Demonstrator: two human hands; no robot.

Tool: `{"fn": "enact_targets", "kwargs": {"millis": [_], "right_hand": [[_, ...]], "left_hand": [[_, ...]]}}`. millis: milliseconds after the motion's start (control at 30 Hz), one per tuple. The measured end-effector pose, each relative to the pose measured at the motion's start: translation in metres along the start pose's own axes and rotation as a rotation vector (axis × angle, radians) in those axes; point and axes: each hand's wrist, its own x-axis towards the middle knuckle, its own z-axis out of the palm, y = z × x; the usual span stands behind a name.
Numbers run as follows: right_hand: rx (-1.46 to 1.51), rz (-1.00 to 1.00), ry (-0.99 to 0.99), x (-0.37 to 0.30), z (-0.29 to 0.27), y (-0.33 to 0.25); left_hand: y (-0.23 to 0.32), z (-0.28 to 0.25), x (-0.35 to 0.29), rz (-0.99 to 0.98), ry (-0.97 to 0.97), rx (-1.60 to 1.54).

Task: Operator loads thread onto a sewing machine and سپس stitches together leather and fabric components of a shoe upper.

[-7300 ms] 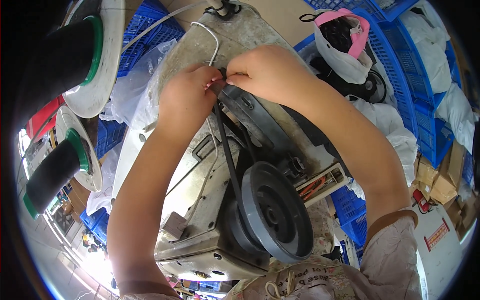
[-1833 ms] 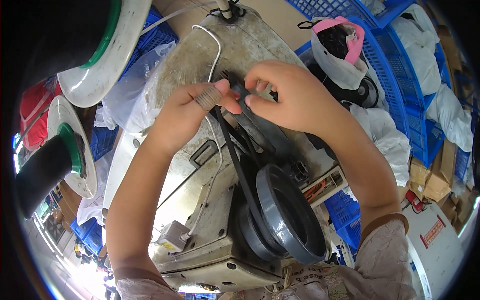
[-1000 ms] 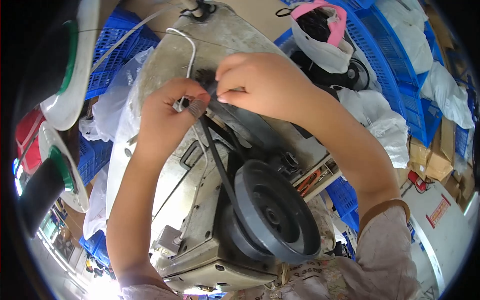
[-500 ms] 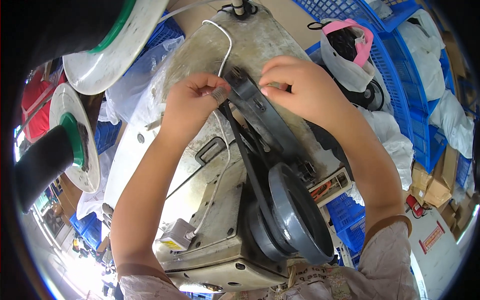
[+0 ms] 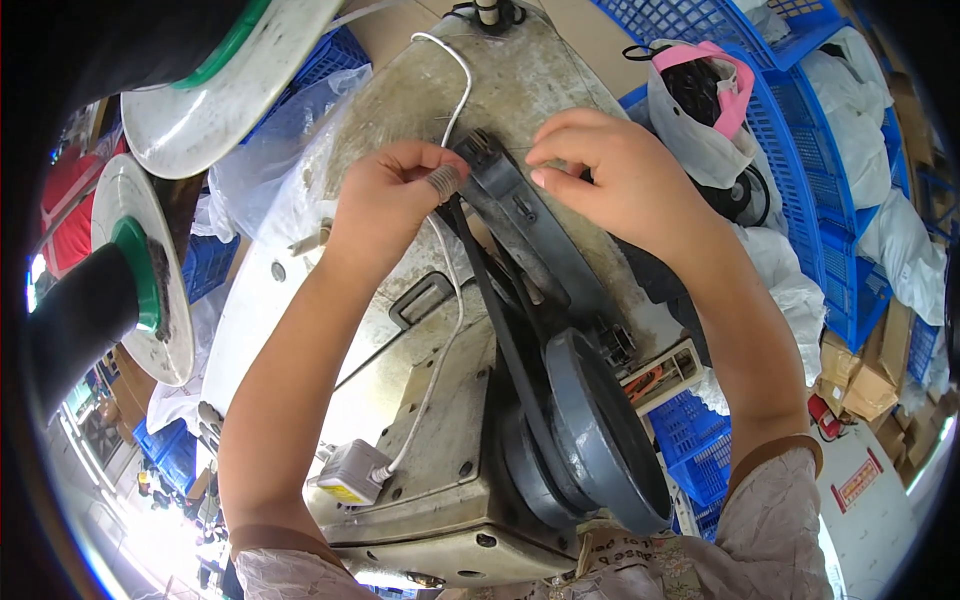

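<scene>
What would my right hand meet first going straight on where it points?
Probably your left hand, though the path of your right hand crosses the dark grey machine part; depth is unclear, so that could come first.

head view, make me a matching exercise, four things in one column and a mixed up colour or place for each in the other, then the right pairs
Things:
1. ribbed band
2. thin cord
3. large wheel
4. cardboard boxes

Colours and places:
A. brown, at the right side
B. white and curving
C. at the fingers of the left hand
D. dark grey and round

Pairs: 1-C, 2-B, 3-D, 4-A
</scene>
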Motion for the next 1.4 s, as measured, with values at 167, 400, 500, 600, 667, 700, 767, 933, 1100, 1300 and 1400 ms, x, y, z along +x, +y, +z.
{"fn": "enact_targets", "kwargs": {"millis": [167,400,500,600,667,700,767,933,1100,1300,1400], "right_hand": [[-0.005,-0.010,0.006,-0.001,0.000,0.002],[-0.009,-0.046,0.022,-0.001,0.001,0.004],[0.008,-0.028,0.023,-0.001,0.002,0.005],[0.016,-0.008,0.013,-0.001,0.002,0.004],[0.001,-0.024,0.018,-0.001,0.002,0.006],[-0.013,-0.042,0.024,0.000,0.003,0.007],[-0.010,-0.040,0.021,0.000,0.003,0.007],[-0.019,-0.047,0.018,0.000,0.003,0.005],[-0.025,-0.059,0.030,0.001,0.003,0.005],[-0.030,-0.055,0.028,0.000,0.004,0.004],[-0.023,-0.058,0.033,0.000,0.004,0.005]], "left_hand": [[0.001,0.001,-0.001,-0.037,-0.025,0.010],[0.004,0.002,0.001,-0.045,-0.019,0.003],[0.006,0.002,0.001,-0.065,-0.011,0.058],[0.008,0.003,0.000,-0.072,-0.006,0.058],[0.010,0.006,0.000,-0.076,0.023,0.058],[0.010,0.007,0.000,-0.076,0.024,0.058],[0.008,0.007,0.001,-0.053,0.024,0.029],[0.010,0.008,0.001,-0.045,0.029,0.019],[0.008,0.007,0.001,-0.025,0.014,-0.001],[0.008,0.008,0.002,-0.029,0.014,-0.027],[0.008,0.009,0.003,-0.021,0.003,-0.039]]}}
